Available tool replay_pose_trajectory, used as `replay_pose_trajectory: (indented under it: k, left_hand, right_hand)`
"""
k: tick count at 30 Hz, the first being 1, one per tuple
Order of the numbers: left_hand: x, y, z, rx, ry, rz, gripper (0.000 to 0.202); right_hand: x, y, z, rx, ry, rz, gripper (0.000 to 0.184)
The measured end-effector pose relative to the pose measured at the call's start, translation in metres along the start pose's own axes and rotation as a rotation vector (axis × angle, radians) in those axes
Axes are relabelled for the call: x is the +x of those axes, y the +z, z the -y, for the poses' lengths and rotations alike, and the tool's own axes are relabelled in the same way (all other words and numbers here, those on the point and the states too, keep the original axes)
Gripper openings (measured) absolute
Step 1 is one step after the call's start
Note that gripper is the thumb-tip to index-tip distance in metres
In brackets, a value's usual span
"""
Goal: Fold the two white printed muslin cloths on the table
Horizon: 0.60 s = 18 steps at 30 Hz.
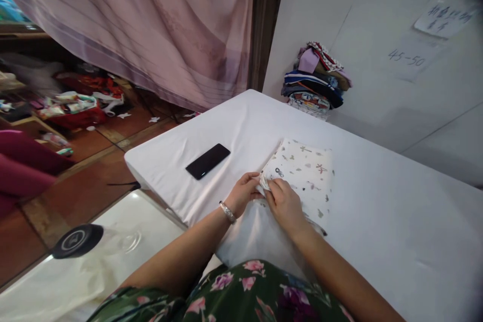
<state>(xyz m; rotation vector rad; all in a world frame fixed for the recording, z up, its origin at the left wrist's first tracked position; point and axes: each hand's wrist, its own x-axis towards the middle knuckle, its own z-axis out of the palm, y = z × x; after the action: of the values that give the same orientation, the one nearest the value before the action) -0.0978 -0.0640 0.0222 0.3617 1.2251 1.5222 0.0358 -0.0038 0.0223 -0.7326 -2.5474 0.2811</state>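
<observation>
A white cloth (pixel 304 173) with a small print of leaves, palms and other little figures lies flat and folded on the white-covered table. At its near left corner, my left hand (pixel 245 191) pinches the bunched edge between thumb and fingers. My right hand (pixel 284 204) is closed on the same gathered corner, close beside the left, with its forearm passing over the cloth's lower part. What exactly lies between the fingertips is partly hidden. A black phone (pixel 208 161) rests on the table, left of the cloth and apart from both hands.
The table (pixel 381 196) stretches to the right along a wall with paper notes (pixel 443 17). A stack of folded clothes (pixel 317 80) stands at its far edge. Pink curtains (pixel 196 25) hang behind. On the left, a white surface (pixel 124 221) holds a dark round object (pixel 78 241).
</observation>
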Motion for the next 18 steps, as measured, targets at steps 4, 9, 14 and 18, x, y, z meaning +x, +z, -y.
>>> replay_pose_trajectory:
  k: [4, 9, 14, 18]
  left_hand:
    - [0.001, -0.001, 0.003, 0.128, 0.069, -0.006, 0.045]
    - [0.007, -0.001, 0.005, 0.27, 0.13, -0.066, 0.041]
    - [0.007, 0.002, -0.003, 0.179, 0.04, -0.01, 0.037]
    - [0.003, 0.014, -0.012, 0.087, 0.006, 0.062, 0.036]
  right_hand:
    - [0.0, 0.004, 0.002, -0.033, -0.006, 0.015, 0.023]
    - [-0.006, -0.004, 0.004, -0.109, 0.007, 0.082, 0.028]
    - [-0.042, -0.03, -0.016, -0.234, 0.053, 0.089, 0.044]
    - [-0.077, -0.05, -0.036, -0.264, 0.145, -0.023, 0.043]
